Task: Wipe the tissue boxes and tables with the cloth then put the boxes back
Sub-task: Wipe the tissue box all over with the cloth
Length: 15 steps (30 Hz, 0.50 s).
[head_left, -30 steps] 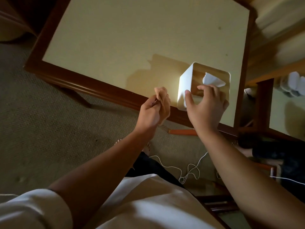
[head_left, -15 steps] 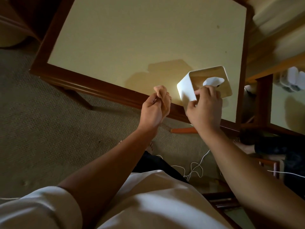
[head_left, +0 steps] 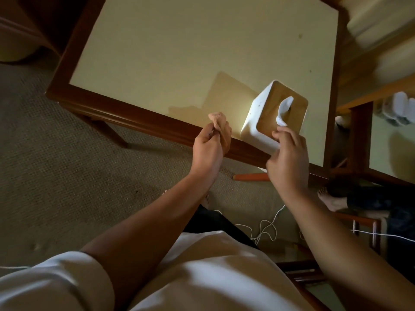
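Note:
A white tissue box with a tan wooden top and a white tissue poking out is tilted and held above the near right corner of the table. My right hand grips its near lower edge, thumb on the top face. My left hand pinches a bunched peach cloth just left of the box, not touching it. The table has a cream top framed in dark wood.
A second table stands at the right with white objects on it. Another person's bare foot is on the carpet at the right. A white cable and an orange stick lie on the floor.
The tissue box has been lifted and tipped further, its top now facing me more. My left hand with the cloth has stayed close beside it.

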Tool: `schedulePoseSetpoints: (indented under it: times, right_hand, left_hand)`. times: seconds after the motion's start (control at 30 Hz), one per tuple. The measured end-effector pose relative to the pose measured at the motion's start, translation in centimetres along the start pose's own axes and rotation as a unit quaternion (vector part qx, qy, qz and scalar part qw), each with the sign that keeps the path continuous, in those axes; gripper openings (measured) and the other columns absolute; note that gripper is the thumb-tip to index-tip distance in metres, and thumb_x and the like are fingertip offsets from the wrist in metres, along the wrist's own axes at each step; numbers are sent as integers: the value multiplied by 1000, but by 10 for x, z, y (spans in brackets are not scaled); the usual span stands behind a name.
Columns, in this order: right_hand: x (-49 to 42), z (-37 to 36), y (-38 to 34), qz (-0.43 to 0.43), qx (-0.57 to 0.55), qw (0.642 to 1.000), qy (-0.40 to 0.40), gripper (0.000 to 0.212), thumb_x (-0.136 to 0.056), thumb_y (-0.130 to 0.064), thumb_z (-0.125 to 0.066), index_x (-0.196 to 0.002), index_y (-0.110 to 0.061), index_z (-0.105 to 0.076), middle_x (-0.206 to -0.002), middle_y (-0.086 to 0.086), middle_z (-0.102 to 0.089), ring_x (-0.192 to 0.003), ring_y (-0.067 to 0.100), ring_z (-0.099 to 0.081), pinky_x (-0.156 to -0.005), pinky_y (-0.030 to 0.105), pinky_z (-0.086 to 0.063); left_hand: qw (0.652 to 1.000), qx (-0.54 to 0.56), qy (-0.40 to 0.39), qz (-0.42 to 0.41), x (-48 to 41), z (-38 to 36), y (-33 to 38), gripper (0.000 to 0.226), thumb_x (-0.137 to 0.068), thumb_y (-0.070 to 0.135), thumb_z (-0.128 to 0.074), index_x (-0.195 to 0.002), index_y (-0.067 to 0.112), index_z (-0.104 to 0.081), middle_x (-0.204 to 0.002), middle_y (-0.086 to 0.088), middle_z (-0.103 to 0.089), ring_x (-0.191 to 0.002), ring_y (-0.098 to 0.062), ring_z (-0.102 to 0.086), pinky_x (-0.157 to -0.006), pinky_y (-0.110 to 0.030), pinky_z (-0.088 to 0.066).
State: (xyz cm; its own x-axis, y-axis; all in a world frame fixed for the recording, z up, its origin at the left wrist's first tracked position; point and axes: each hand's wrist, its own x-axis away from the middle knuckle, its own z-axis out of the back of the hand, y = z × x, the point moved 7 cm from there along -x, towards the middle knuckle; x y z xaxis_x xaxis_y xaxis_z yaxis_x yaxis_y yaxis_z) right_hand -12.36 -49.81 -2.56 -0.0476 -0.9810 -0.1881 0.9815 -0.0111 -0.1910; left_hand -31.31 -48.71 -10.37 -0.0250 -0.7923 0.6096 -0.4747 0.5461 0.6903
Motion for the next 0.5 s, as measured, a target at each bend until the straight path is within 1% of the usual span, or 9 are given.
schedulePoseSetpoints:
  times: [0.03,0.1,0.17,0.23,0.3,0.37,0.4,0.47,0.5]
  right_hand:
    - [1,2,-1,4,0,1000,8,40,-84,11,-63,-121,-4,-65,-133,9,-62,-121,30,-57,-93,50,-56]
    - [4,1,-11,30,9,999,12,40,-90,0,-65,-130,-3,-62,-136,11,-59,-125,30,-55,-100,49,-53]
    - [7,-8,-21,49,30,998,-25,53,-93,-10,-68,-143,1,-53,-147,14,-53,-137,33,-48,-112,48,-45]
    - [9,-18,-24,42,45,996,-64,63,-94,-15,-67,-151,1,-44,-160,14,-41,-147,36,-37,-119,51,-36]
    - [11,-22,-21,33,30,996,-77,62,-95,-13,-65,-152,0,-44,-165,13,-36,-152,36,-31,-121,54,-34]
    - [13,-20,-15,35,-4,997,-73,58,-93,-7,-66,-147,1,-49,-163,13,-38,-153,34,-31,-118,56,-39]
    - [15,-18,-12,37,-16,997,-68,55,-92,-5,-68,-144,1,-51,-162,13,-40,-153,34,-32,-116,56,-42]
    - [17,-15,-9,41,-22,997,-61,55,-91,-3,-70,-142,2,-52,-161,14,-41,-153,33,-32,-113,56,-46]
    - [17,-15,-9,42,-20,997,-61,58,-91,-4,-70,-145,2,-49,-162,15,-39,-154,33,-31,-114,56,-45]
  left_hand:
    - [1000,5,0,-1,-1,0,0,34,-106,-4,-35,-112,-3,-68,-104,-14,-71,-99,-19,-70,-99,-36,-56]
    - [1000,23,-7,7,-2,-2,-1,34,-107,-2,-35,-115,-1,-68,-104,-11,-71,-99,-18,-68,-96,-33,-57]
    - [1000,15,-7,9,-3,-3,-2,34,-107,0,-35,-114,-1,-68,-102,-10,-70,-97,-20,-66,-97,-38,-56]
    - [1000,18,-12,6,-4,-6,-2,33,-107,0,-35,-109,0,-68,-99,-10,-70,-95,-21,-64,-94,-39,-52]
    - [1000,1,-11,-1,-6,-6,-3,35,-105,2,-36,-104,6,-71,-96,-9,-69,-92,-21,-63,-88,-39,-50]
    - [1000,-5,-13,-4,-10,-6,-3,38,-102,5,-37,-95,16,-73,-94,-9,-68,-90,-23,-62,-86,-40,-49]
    - [1000,2,-18,-1,-10,-6,-4,38,-102,6,-37,-95,18,-73,-95,-9,-69,-91,-23,-63,-87,-40,-49]
    - [1000,9,-20,-1,-11,-5,-7,37,-104,3,-36,-102,14,-72,-99,-10,-69,-95,-22,-63,-90,-39,-49]
    - [1000,2,-20,-4,-12,-6,-9,36,-106,1,-36,-105,10,-71,-100,-10,-67,-96,-22,-62,-90,-38,-49]
